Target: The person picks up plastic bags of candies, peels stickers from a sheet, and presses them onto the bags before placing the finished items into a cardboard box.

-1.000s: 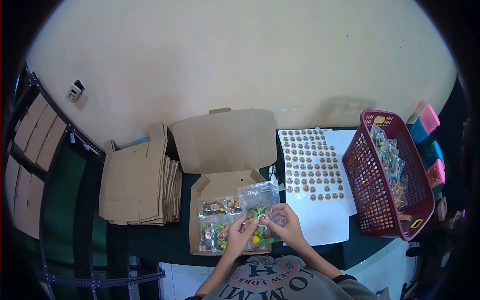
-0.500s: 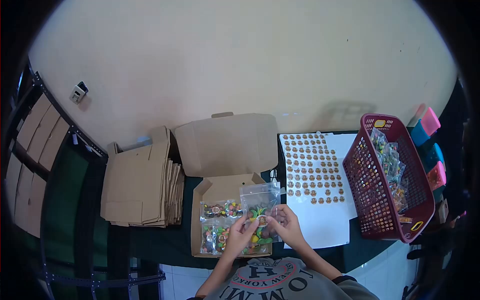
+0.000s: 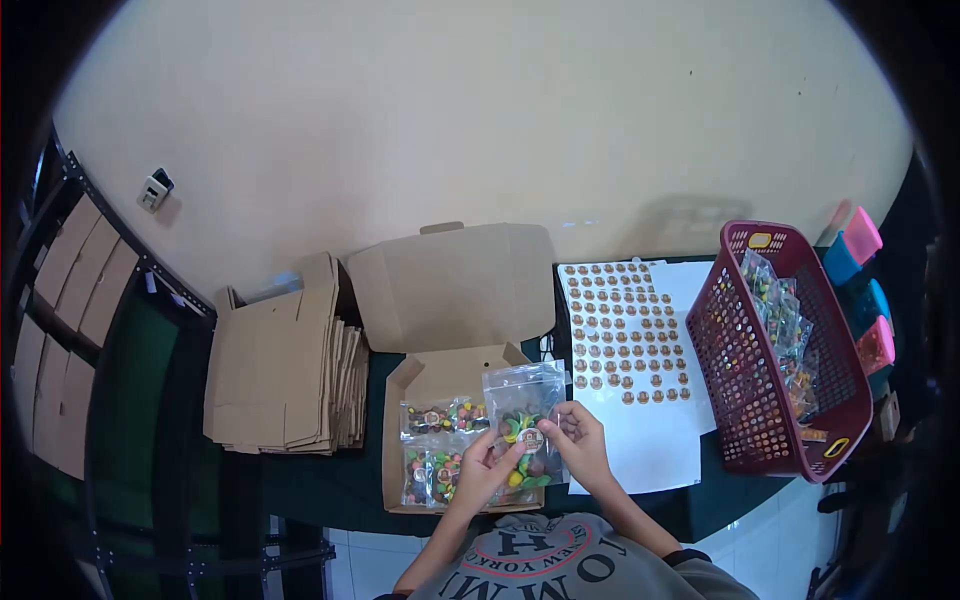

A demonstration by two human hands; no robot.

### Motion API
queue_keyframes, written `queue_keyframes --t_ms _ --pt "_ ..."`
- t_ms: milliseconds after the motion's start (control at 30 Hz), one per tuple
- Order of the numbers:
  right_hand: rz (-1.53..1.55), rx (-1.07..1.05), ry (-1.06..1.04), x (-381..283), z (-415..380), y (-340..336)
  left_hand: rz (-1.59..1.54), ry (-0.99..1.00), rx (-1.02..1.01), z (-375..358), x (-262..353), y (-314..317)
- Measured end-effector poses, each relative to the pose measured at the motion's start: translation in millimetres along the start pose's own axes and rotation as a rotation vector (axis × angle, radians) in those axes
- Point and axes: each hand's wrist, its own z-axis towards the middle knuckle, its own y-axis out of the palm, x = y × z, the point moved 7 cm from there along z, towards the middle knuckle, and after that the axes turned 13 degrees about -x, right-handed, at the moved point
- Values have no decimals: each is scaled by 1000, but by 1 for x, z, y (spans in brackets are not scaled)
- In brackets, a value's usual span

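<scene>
Both my hands hold a clear zip bag of colourful candies (image 3: 521,403) above the right part of an open cardboard box (image 3: 393,450). A round sticker (image 3: 529,440) sits on the bag's front. My left hand (image 3: 483,474) grips the lower left side, its thumb close to the sticker. On the right side, my right hand (image 3: 580,444) pinches the bag, its thumb near the sticker's upper right. Beneath, several filled candy bags (image 3: 432,474) lie in the box, partly hidden by the held bag and my left hand.
Right of the box lies a sheet of round stickers (image 3: 625,330). Further right stands a maroon basket (image 3: 735,370) holding candy bags. Flattened cardboard boxes (image 3: 270,370) are stacked at left. Pink and blue containers (image 3: 860,250) stand beyond the basket. A shelf with boxes (image 3: 75,270) is far left.
The held bag has shifted slightly right. My right thumb has moved up off the middle of the sticker, so more of the sticker shows.
</scene>
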Motion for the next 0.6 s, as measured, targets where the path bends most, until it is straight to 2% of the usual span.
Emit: queue_keyframes --t_ms 67,100,167,267,400,600 --pt "-71 -61 -25 -6 -1 8 81 -30 171 -3 -8 -15" --pt "-69 -59 -23 -10 -4 11 82 -33 171 -2 -7 -13" --pt "-256 -129 74 -15 -7 22 159 -2 280 -2 2 -15" --pt "-90 -147 45 -3 -6 21 331 -39 268 -4 2 -20" --pt "-44 -157 -6 4 -5 19 313 -8 263 -5 5 -20" --pt "52 -229 126 4 -6 18 228 -69 193 -6 -3 -19"
